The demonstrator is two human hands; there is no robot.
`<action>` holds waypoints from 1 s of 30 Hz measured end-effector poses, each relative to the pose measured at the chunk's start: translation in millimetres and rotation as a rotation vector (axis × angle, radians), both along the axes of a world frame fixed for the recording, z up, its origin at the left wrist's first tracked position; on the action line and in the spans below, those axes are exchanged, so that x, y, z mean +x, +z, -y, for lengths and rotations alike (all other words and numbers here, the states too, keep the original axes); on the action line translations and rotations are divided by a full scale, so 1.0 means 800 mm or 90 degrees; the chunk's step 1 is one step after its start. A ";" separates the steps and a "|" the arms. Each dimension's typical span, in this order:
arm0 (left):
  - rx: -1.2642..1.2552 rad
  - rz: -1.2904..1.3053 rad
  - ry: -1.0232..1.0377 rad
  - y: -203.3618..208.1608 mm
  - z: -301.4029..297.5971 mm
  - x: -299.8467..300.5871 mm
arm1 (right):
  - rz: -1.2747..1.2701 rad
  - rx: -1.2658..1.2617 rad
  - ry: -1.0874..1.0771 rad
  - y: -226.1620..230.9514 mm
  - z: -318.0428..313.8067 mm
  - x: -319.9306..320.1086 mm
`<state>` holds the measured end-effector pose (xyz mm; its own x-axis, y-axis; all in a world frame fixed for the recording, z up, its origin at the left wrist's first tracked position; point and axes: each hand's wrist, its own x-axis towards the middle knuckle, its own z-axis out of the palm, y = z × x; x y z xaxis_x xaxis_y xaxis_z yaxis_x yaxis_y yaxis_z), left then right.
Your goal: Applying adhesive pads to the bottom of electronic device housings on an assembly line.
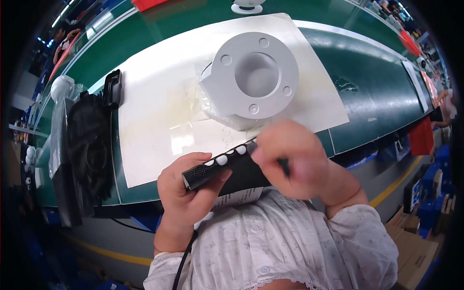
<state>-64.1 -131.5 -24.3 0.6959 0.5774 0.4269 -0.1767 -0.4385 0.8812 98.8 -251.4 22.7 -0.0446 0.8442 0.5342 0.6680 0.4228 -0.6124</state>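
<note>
My left hand [186, 188] is closed around the near end of a narrow black part [198, 175], whose side carries a row of white round spots. This part is tilted, rising to the right in front of my body. At its far end, my right hand [292, 159] is curled and blurred by motion. Something small and dark shows between its fingers, too unclear to name. Beyond both hands, a light grey ring-shaped housing [285, 63] with a round hollow lies partly in clear plastic film [212, 104], on a white sheet [159, 96].
The green table [367, 58] carries a black tray-like piece [113, 87], black bagged material [89, 140] and a white rounded device [62, 88] at left. Another white device [246, 7] stands at the far edge. Cardboard boxes [411, 251] and a red bin [419, 136] are at right.
</note>
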 end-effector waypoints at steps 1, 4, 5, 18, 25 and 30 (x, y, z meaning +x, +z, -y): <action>-0.008 -0.013 0.001 0.005 0.000 0.003 | -0.036 0.036 -0.042 -0.015 0.002 -0.008; 0.002 -0.053 -0.037 0.005 -0.012 0.011 | -0.047 0.223 -0.016 -0.017 0.000 0.007; 0.022 -0.023 -0.022 0.001 -0.012 0.014 | -0.154 0.207 -0.113 -0.015 0.000 0.013; 0.363 -0.048 -0.137 0.031 -0.045 0.057 | -0.103 -0.057 -0.131 0.062 -0.037 0.089; 0.425 0.032 -0.185 0.007 -0.060 0.066 | 0.260 0.097 -0.169 0.043 -0.036 0.089; 0.404 0.033 -0.287 -0.007 -0.074 0.057 | 0.311 0.130 -0.202 0.049 -0.035 0.066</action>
<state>-18.8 -72.1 -29.5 0.7756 -0.1215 0.6194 -0.4916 -0.7318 0.4720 151.9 -223.0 61.7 -0.0883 0.7387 0.6682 0.9631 0.2345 -0.1319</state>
